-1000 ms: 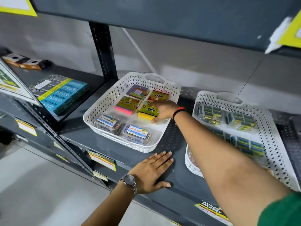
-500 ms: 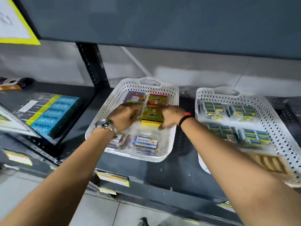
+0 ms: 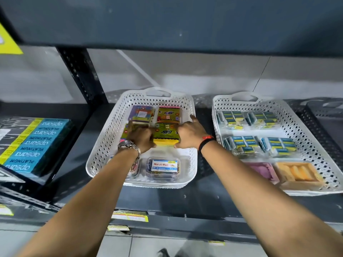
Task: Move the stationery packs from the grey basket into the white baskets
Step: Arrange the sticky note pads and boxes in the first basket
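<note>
A white basket (image 3: 104, 145) stands mid-shelf and holds several colourful sticky-note packs at its back, with two clear clip boxes (image 3: 163, 166) at its front. Inside it, my left hand (image 3: 141, 136) curls over the front-left sticky-note pack, most of which it hides. My right hand (image 3: 189, 134) grips the right side of the yellow-edged sticky-note pack (image 3: 166, 136), which lies flat between both hands. A second white basket (image 3: 315, 145) to the right holds blue-and-yellow eraser packs (image 3: 259, 130), a pink pack (image 3: 263, 170) and an orange pack (image 3: 297, 173). A grey basket (image 3: 328, 115) shows partly at the far right.
Blue Apsara boxes (image 3: 35, 143) lie on the neighbouring shelf to the left, beyond a black perforated upright (image 3: 83, 75). Another shelf board hangs low overhead. Price labels (image 3: 130, 217) line the shelf's front edge.
My left hand left the shelf's front edge and reached into the left basket beside my right hand. Both now rest on the front sticky-note packs. The view has shifted to face the shelf squarely.
</note>
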